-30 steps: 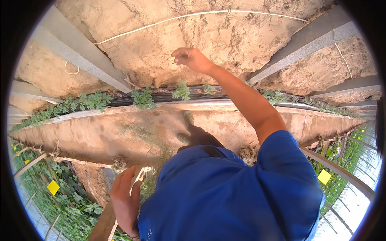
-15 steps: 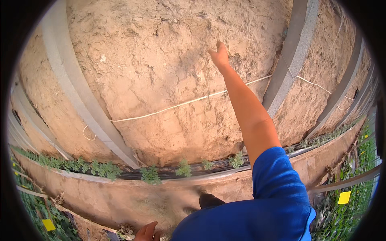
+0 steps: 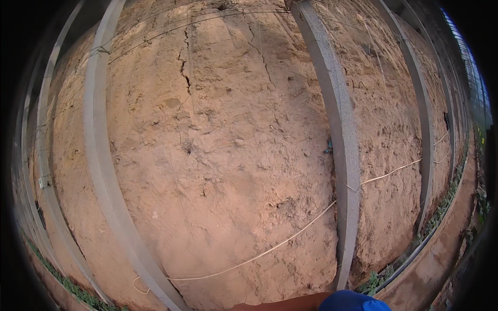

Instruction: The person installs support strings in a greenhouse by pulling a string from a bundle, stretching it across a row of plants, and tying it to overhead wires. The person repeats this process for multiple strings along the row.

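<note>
Neither of my hands shows. At the lower edge, the blue sleeve point(image 3: 348, 301) and a strip of bare arm point(image 3: 290, 302), which looks like my right one, reach across toward the left. The hand at its end is cut off by the edge of the picture. Before me rises a rough tan earth wall point(image 3: 223, 171), with dark cracks in its upper part. A pale cord point(image 3: 254, 258) sags across its lower part between two grey concrete posts, the left one point(image 3: 106, 155) and the right one point(image 3: 340, 150).
More posts point(image 3: 423, 119) stand along the wall on both sides. Thin wires point(image 3: 207, 19) cross its top. Low green plants point(image 3: 371, 284) and a dark pipe point(image 3: 410, 259) line the wall's foot at the right, beside a dirt path point(image 3: 430, 280).
The view has tilted up, bringing the upper wall into sight. My right arm, earlier stretched toward the wall, now lies along the lower edge. My left hand has left the picture.
</note>
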Demonstrator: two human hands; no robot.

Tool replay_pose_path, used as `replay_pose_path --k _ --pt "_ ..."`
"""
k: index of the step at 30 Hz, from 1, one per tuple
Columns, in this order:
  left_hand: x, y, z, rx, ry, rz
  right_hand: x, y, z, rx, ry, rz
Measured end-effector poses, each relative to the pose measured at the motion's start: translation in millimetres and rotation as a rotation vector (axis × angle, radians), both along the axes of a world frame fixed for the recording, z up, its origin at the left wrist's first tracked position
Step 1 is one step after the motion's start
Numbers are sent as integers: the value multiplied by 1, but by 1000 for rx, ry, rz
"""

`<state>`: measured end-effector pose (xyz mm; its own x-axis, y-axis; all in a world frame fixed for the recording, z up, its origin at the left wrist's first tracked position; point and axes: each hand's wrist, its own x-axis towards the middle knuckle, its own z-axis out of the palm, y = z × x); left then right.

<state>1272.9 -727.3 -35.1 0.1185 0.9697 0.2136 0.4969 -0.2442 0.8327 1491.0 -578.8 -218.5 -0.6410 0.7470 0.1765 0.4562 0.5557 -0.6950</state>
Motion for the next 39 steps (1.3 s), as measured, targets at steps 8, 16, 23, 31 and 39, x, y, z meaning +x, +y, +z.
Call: replay_pose_path --k 8,16,23,31,39 --pt "41 22 -21 -246 144 -795 31 -12 -124 -149 -173 -16" --pt "-56 -3 17 -295 -49 -59 225 -36 -205 -260 -290 -693" --pt "-71 -20 13 -272 64 -10 267 -96 -142 -552 -214 -837" --pt "-39 -8 -14 329 81 -70 21 -111 4 -388 446 -182" --pt "-107 8 14 -56 -285 4 -125 -178 102 -397 190 277"
